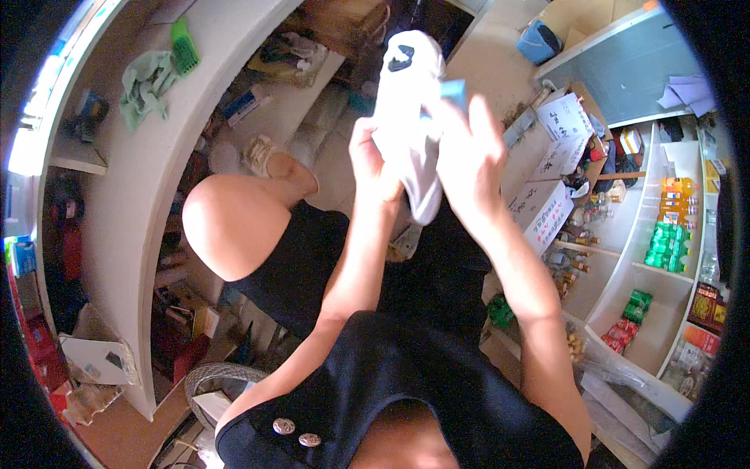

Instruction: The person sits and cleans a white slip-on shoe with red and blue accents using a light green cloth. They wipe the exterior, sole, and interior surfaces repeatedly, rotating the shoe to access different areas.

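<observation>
Held up in front of me is a long white item shaped like a shoe point(406, 98), with a dark patch near its far end and a narrow, rounded near end. My left hand point(373, 160) is closed around its left side, thumb up along the edge. My right hand point(471, 160) is against its right side, fingers bent over a small blue block-like piece point(454, 94) that touches or nearly touches the white surface. Bright light and blur hide the piece's exact kind. My bent left knee point(234, 227) shows to the left.
A white counter point(176, 195) curves along the left, with a green brush point(184, 47) and a pale green cloth point(148, 86) on it. On the right stand cardboard boxes point(558, 117) and white shelves point(629, 344) with bottles point(668, 248). A blue bin point(538, 42) stands farther off.
</observation>
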{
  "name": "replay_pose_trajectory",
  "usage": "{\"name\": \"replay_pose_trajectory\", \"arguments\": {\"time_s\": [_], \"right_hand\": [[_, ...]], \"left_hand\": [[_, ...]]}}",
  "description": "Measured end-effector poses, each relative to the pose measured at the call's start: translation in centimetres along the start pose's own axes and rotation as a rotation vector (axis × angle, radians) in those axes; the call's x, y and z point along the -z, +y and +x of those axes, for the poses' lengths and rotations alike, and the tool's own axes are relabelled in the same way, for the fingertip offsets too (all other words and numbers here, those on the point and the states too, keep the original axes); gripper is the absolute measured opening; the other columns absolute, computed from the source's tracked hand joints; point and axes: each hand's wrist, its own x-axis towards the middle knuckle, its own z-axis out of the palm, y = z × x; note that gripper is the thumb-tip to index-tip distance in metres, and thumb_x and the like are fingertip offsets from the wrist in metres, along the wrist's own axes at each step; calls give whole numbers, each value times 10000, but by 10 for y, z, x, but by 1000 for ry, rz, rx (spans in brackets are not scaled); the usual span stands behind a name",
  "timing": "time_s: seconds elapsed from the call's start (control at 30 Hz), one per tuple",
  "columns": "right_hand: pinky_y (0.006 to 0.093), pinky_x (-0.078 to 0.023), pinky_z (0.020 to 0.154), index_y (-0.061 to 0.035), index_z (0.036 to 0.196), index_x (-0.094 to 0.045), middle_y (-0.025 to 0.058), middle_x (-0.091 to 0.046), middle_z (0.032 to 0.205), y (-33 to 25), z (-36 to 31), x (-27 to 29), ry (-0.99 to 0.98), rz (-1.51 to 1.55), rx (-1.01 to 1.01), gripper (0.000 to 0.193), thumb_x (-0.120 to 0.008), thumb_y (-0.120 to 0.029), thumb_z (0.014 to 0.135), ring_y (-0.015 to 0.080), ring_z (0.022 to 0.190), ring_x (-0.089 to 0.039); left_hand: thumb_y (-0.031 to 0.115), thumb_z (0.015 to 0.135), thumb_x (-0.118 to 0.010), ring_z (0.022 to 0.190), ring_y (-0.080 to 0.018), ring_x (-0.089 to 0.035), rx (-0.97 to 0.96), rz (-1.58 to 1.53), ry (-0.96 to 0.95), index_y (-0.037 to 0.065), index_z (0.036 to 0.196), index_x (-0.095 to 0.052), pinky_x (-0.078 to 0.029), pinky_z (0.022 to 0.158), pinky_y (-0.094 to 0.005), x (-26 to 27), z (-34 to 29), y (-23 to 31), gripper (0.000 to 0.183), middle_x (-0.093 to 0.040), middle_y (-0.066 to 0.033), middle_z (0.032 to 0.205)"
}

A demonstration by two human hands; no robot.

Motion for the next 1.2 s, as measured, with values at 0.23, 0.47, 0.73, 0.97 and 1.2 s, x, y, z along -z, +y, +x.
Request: {"name": "replay_pose_trajectory", "arguments": {"time_s": [0.23,0.47,0.73,0.97,1.2], "right_hand": [[327,-546,671,-21,1132,-660,150,-583,899,-12,-21,5,-24,-125,54,335,-589,32,808,227,767,-637],[315,-505,703,1,1032,-667,124,-583,847,-17,-7,1,-175,423,-559,175,-548,8,904,198,770,-612],[359,-479,625,6,997,-649,98,-538,789,-13,13,13,-136,110,-361,183,-535,43,858,227,676,-563],[300,-485,598,-14,806,-530,87,-541,682,-9,26,14,-101,170,-348,83,-542,-18,888,186,628,-582],[346,-450,555,-24,850,-593,99,-521,708,-3,-1,2,-178,-43,-291,62,-577,-53,902,221,611,-562]], "left_hand": [[108,799,-546,884,-250,-666,-80,106,199,-46,997,-607,-541,873,-377,-27,-11,-3,258,-685,-151,952],[109,781,-521,1067,-343,-617,73,-111,-6,-101,1254,-456,-492,982,-473,9,-2,2,521,-617,-235,1111],[83,785,-537,1025,-314,-629,-11,-7,109,-91,1153,-535,-497,957,-432,-13,-14,-7,408,-637,-209,1116],[94,810,-506,1085,-340,-600,20,-143,7,-92,1230,-484,-474,984,-486,7,-8,-14,460,-589,-234,1202],[125,801,-518,1183,-337,-539,-269,399,266,-18,1330,-440,-419,1043,-472,-14,-6,-32,553,-547,-196,1294]]}}
